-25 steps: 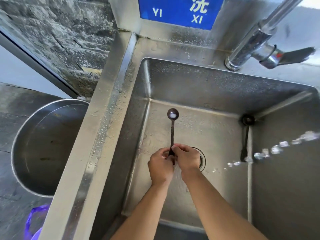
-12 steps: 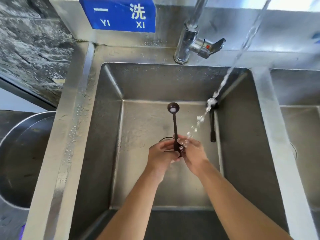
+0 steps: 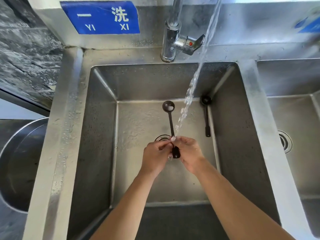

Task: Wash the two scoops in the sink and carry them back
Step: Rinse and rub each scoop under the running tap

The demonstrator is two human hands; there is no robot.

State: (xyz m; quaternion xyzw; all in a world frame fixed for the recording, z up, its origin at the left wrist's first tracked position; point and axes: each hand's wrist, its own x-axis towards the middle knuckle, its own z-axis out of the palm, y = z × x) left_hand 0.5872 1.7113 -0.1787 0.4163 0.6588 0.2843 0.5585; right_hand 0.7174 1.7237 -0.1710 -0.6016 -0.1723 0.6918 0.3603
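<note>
Over the steel sink (image 3: 103, 129), my left hand (image 3: 155, 156) and my right hand (image 3: 189, 153) both pinch the handle end of a dark long-handled scoop (image 3: 170, 118). Its small round bowl points away from me and holds a bit of water. A stream of tap water (image 3: 192, 87) falls onto the handle where my fingers meet. The second dark scoop (image 3: 206, 116) lies on the sink floor against the right wall, bowl toward the back.
The chrome faucet (image 3: 171, 35) stands behind the basin, with a blue sign (image 3: 102, 17) on the backsplash. The drain (image 3: 161, 137) sits just beyond my left hand. A second basin (image 3: 294, 135) lies to the right, a large steel pot (image 3: 19, 163) to the left.
The view has swung so the water stream now lands on the scoop handle at my fingers. My hands keep their grip, shifted slightly along the handle.
</note>
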